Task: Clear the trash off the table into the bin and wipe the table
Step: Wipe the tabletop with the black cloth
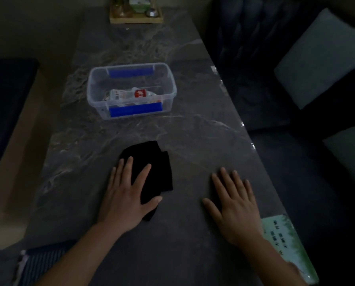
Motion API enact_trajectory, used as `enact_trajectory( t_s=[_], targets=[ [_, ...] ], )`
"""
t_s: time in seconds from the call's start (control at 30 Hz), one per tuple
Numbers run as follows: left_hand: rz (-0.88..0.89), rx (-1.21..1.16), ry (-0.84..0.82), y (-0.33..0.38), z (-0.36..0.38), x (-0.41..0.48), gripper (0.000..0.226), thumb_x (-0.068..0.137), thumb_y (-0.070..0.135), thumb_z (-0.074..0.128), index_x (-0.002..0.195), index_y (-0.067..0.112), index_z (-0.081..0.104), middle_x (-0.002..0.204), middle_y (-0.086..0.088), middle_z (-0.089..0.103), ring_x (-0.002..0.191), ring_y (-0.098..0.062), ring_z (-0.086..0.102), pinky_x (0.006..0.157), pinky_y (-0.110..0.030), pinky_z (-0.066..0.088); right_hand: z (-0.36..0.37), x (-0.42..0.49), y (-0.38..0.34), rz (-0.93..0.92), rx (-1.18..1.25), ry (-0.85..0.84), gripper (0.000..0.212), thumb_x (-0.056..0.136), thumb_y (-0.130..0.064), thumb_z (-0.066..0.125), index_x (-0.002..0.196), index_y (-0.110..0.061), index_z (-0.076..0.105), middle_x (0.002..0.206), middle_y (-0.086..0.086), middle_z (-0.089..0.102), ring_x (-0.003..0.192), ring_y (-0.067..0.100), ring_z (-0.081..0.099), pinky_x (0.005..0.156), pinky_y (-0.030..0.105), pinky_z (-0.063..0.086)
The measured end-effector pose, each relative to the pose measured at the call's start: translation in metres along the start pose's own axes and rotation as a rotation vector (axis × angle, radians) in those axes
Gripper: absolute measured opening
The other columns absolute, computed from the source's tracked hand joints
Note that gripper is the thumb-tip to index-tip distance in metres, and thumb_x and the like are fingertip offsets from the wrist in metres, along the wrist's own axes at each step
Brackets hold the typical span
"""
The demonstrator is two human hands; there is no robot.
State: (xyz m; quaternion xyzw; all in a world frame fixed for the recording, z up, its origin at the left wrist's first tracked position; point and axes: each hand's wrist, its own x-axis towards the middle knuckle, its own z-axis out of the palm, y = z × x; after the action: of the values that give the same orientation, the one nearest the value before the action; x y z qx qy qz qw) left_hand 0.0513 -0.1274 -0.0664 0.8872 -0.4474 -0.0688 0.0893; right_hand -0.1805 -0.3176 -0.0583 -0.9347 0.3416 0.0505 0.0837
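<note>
Black cloth [151,170] flat on counter [203,141], near edge, centre-left; soft, folded, rumpled at corners. Left hand [129,195] pressed palm-down on it, grip apart, fingers splayed, not clamped on cloth. Right hand [236,205] flat on bare counter well to the right, grip apart too, nothing in it.

Head view: long dark counter, grey marble look w/ pale veins, glossy, glints along right edge. Room dim. Clear plastic bin [131,89] mid-counter, rectangular, rounded corners, blue clips on near and far sides; inside, crumpled wrappers, one w/ red label [140,93]. Bin well apart from cloth. Wooden tray [136,18] at far end w/ small items, too blurred to tell. Green-white printed card [284,242] at near right corner, partly under right forearm. Dark tufted seat [255,48] right of counter w/ pale cushions [321,58]. Striped fabric [42,263] at bottom left.
</note>
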Motion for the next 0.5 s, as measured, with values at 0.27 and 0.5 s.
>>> enact_trajectory(
  t_s=[0.27,0.5],
  targets=[
    [0.193,0.056,-0.046,0.096,0.015,0.107,0.081,0.084,0.076,0.014,0.154,0.037,-0.001,0.165,-0.016,-0.010,0.151,-0.032,-0.011,0.121,-0.043,-0.008,0.001,0.002,-0.002,-0.001,0.033,0.037,0.076,0.099,-0.076,0.020,0.161,-0.033,0.025,0.169,-0.004,0.013,0.157,0.023,0.001,0.123,0.049,0.003],
    [0.276,0.088,-0.078,0.142,0.024,0.159,0.076,0.088,0.071,0.020,0.154,0.036,0.003,0.165,-0.017,-0.007,0.151,-0.034,-0.010,0.123,-0.048,-0.003,0.002,0.003,-0.002,-0.023,0.063,0.087,0.074,0.098,-0.072,0.032,0.157,-0.028,0.038,0.166,0.001,0.029,0.154,0.028,0.020,0.119,0.053,0.014]
  ],
)
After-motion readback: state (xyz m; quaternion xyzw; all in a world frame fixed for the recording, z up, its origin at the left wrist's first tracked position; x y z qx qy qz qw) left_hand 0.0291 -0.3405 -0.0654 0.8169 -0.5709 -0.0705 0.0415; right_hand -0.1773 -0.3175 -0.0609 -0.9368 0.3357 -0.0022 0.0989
